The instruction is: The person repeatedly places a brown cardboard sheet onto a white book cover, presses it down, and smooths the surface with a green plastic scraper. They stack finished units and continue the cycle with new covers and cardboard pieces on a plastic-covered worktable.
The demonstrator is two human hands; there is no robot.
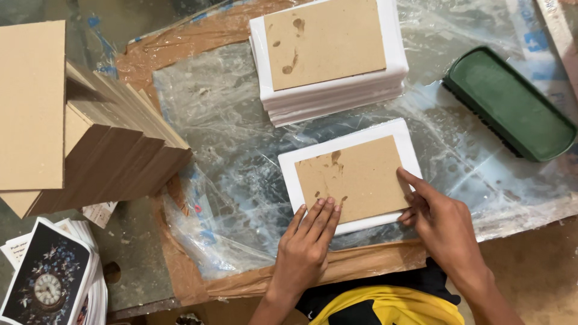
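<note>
Both hands flat, fingers extended, gripping nothing: left hand [307, 241] presses near edge of brown board [352, 177], right hand [436, 219] its right edge. Board lies on white sheet [289, 168], center tabletop [241, 120], near white stack [331, 90].

The person's left hand [307, 244] and right hand [442, 225] were bare, with no rings, watch or gloves showing, and both forearms were uncovered right down to the frame's lower edge, so no sleeves came into view. The fingernails were short. Between the arms sat a bright yellow garment [391, 307] with a black piece of clothing [421, 283] above it.
</note>
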